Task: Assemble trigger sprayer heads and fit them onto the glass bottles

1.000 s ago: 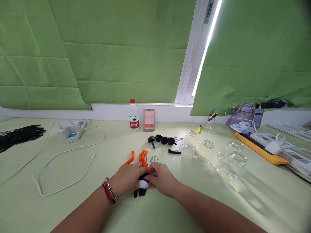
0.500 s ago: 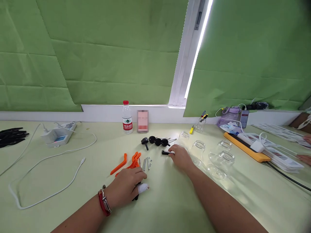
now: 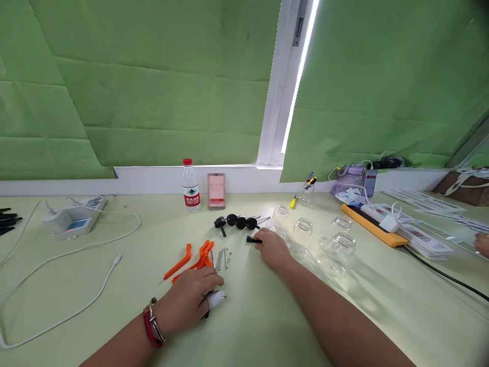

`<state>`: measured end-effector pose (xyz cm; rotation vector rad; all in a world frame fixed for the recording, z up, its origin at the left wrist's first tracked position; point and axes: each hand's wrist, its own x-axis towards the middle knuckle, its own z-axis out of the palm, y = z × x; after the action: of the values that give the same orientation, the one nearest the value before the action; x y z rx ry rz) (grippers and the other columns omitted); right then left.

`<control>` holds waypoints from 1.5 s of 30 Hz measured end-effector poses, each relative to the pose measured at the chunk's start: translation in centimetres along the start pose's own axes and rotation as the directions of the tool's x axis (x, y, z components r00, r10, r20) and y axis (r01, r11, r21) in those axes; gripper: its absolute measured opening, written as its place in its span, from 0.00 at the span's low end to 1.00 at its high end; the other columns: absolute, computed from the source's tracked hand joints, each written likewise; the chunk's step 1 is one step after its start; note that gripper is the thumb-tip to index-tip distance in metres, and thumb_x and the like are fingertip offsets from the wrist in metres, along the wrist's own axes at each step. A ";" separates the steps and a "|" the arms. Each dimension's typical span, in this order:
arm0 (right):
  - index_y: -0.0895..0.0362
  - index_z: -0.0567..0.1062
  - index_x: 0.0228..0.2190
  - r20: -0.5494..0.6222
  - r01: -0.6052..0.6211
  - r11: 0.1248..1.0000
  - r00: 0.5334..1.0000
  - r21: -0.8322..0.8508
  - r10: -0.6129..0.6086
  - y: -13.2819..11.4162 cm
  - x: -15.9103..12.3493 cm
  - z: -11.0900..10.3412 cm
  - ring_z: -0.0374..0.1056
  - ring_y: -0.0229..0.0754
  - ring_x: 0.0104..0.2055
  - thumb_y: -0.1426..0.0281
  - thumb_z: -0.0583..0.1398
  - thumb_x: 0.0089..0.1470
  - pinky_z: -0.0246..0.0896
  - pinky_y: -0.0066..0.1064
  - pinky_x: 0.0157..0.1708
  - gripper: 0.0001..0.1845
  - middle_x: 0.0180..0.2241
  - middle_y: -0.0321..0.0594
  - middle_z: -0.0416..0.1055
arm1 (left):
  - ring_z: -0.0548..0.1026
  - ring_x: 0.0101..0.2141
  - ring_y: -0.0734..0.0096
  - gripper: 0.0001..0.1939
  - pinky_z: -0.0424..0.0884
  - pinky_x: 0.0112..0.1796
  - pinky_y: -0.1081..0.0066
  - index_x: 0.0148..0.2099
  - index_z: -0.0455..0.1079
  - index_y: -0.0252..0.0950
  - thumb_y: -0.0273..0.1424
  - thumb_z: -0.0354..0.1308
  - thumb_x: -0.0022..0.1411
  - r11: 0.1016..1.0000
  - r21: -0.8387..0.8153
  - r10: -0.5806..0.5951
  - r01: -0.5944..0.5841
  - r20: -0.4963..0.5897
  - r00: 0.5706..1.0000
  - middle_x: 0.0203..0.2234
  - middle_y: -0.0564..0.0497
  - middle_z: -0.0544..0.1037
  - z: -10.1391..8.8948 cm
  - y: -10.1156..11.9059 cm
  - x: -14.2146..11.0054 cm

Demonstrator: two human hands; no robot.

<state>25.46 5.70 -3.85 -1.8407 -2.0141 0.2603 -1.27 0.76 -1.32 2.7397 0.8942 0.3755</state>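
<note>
My left hand [image 3: 189,298], with white tape round one finger, rests low on the table with its fingers curled over a dark thing that is mostly hidden; only a black end shows below. Just beyond its fingertips lie orange curved handles [image 3: 202,257], several metal screws [image 3: 220,259] and small nuts [image 3: 229,255]. My right hand [image 3: 273,248] is closed at its fingertips on the end of a small black strip-like piece [image 3: 250,239] on the table. Behind that piece lie black round-headed knobs [image 3: 240,223] with metal rods. Clear glass jars [image 3: 303,232] stand right of my right hand.
A water bottle [image 3: 191,188] and a pink card [image 3: 216,191] stand at the back. On the left are a white power strip [image 3: 86,219] and a cable [image 3: 91,306]. An orange-edged power strip [image 3: 374,227] lies right, with another person's hand [image 3: 482,243] at the far edge.
The view has swung to the right, so everything sits further left in the picture. Both hands keep nearly the same places on the table.
</note>
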 end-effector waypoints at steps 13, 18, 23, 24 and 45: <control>0.56 0.76 0.31 0.218 0.142 0.979 0.960 0.149 -0.173 -2.3 -1.7 -0.5 0.65 0.43 0.37 0.75 0.63 0.46 0.57 0.31 0.34 0.06 0.35 0.40 0.71 | 0.69 0.30 0.68 0.08 0.63 0.29 0.70 0.41 0.68 0.38 0.31 0.48 0.64 1.000 -0.014 -0.005 0.005 -0.048 0.999 0.31 0.50 0.73 0.3 0.4 0.1; 0.55 0.74 0.32 0.378 0.128 0.896 0.874 0.426 -0.305 -4.7 -3.4 -0.2 0.61 0.34 0.26 0.73 0.60 0.48 0.56 0.25 0.26 0.05 0.27 0.33 0.68 | 0.70 0.31 0.70 0.18 0.67 0.32 0.70 0.55 0.60 0.40 0.27 0.48 0.62 0.987 -0.147 -0.089 0.070 -0.125 0.988 0.40 0.47 0.72 0.8 1.1 0.4; 0.57 0.71 0.31 0.508 -0.088 0.696 0.749 0.713 -0.426 -5.4 -4.0 0.7 0.55 0.31 0.20 0.74 0.57 0.50 0.53 0.23 0.21 0.03 0.17 0.27 0.58 | 0.71 0.37 0.67 0.12 0.67 0.36 0.69 0.44 0.68 0.40 0.25 0.48 0.62 0.967 -0.248 -0.083 0.057 -0.096 0.992 0.37 0.49 0.74 0.7 1.9 1.0; 0.57 0.72 0.31 0.508 -0.081 0.705 0.751 0.704 -0.421 -5.2 -3.8 0.6 0.55 0.31 0.20 0.73 0.58 0.50 0.53 0.23 0.21 0.04 0.17 0.27 0.59 | 0.71 0.36 0.68 0.11 0.67 0.36 0.69 0.42 0.69 0.39 0.25 0.48 0.62 0.963 -0.262 -0.092 0.064 -0.095 0.991 0.36 0.49 0.74 0.6 2.0 1.1; 0.54 0.75 0.40 0.091 0.257 0.966 0.962 0.023 -0.258 -1.3 -0.4 1.3 0.68 0.42 0.39 0.76 0.53 0.55 0.58 0.30 0.38 0.14 0.39 0.41 0.71 | 0.67 0.29 0.72 0.06 0.64 0.31 0.72 0.38 0.69 0.35 0.31 0.53 0.60 0.923 -0.378 -0.102 0.071 -0.061 0.993 0.29 0.51 0.71 0.8 2.2 0.7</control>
<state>23.82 5.36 -4.56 -1.5622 -2.2830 0.2853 0.72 -0.70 -1.28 2.3407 0.8573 0.5779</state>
